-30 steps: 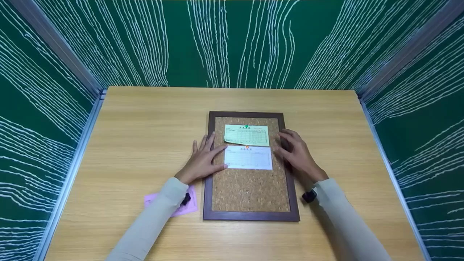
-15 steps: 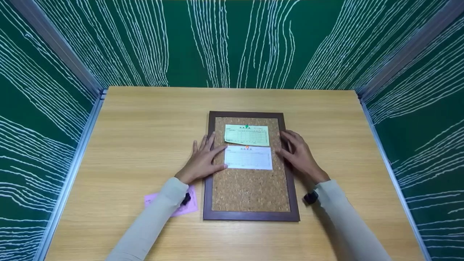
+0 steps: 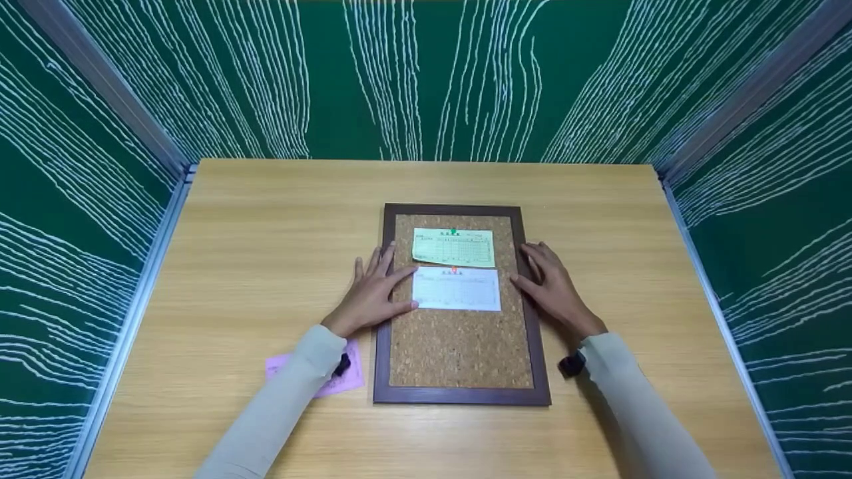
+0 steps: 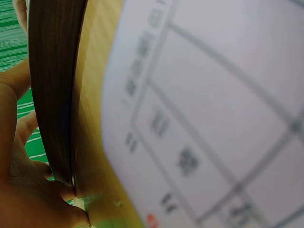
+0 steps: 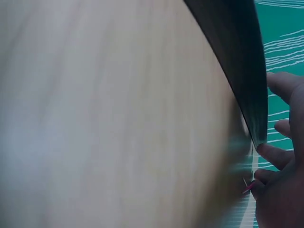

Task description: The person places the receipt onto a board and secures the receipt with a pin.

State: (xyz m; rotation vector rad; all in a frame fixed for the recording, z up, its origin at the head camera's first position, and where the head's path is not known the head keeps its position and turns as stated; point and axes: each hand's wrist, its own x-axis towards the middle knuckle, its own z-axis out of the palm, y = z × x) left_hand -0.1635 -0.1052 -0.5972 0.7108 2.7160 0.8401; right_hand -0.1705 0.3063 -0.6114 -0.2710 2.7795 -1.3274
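Note:
A cork board (image 3: 459, 349) with a dark brown frame lies flat on the table. Pinned to it are a green printed slip (image 3: 452, 249), by a green pushpin (image 3: 453, 231), and below that a white slip (image 3: 456, 291), by an orange-red pushpin (image 3: 454, 270). My left hand (image 3: 373, 296) rests with spread fingers across the left side of the frame, thumb at the white slip's left edge. At the right side, my right hand (image 3: 552, 286) touches the frame with loosely bent fingers. Something small and pink (image 5: 249, 186) shows near these fingers in the right wrist view; its kind is unclear.
A pink printed slip (image 3: 353, 372) lies on the wooden table (image 3: 286, 213), partly under my left forearm; it looms large in the left wrist view. Green walls (image 3: 439, 80) with pale wavy lines enclose the back and both sides.
My right hand has slid slightly to the right, its fingers drawing back from the cork toward the frame's outer edge. The left hand, board and slips have stayed put.

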